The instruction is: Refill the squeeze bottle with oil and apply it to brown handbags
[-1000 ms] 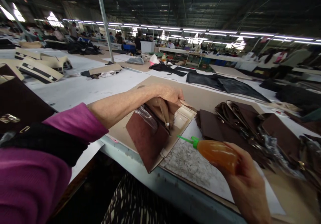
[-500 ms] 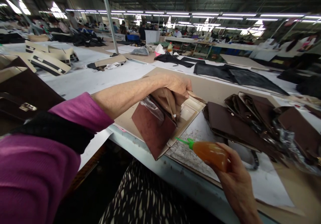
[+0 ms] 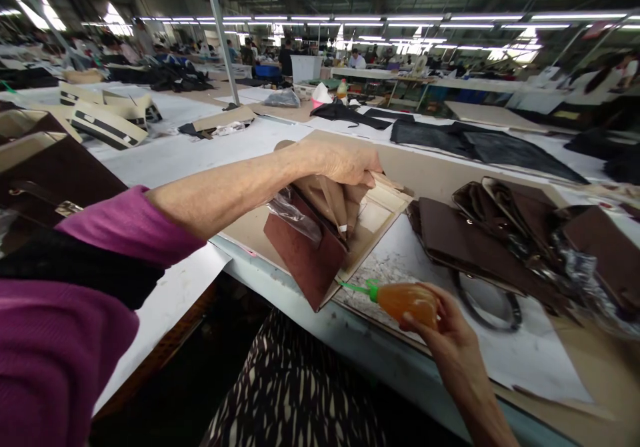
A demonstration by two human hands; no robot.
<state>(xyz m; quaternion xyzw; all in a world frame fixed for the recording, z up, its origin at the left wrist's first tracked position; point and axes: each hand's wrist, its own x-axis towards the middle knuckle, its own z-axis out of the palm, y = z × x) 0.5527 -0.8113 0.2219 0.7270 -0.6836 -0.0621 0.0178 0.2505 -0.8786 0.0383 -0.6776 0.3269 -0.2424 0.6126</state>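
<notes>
My left hand [image 3: 345,161] is closed over the top of a brown leather bag piece [image 3: 307,253], pressing folded tan flaps and a bit of clear plastic wrap against it at the table's near edge. The piece stands tilted on a cardboard sheet [image 3: 380,210]. My right hand [image 3: 445,330] grips an orange glue bottle [image 3: 407,300] with a green nozzle. The nozzle tip points left and sits close to the lower right edge of the brown piece.
Several dark brown bag parts [image 3: 505,233] with plastic wrap lie to the right on the table. A brown handbag [image 3: 50,180] stands at far left. Cream striped bags [image 3: 107,123] and black material [image 3: 475,141] lie farther back. Other people work at distant tables.
My right hand has brought the glue bottle leftward and nearer, so its nozzle has closed in on the brown piece. My left hand keeps its hold.
</notes>
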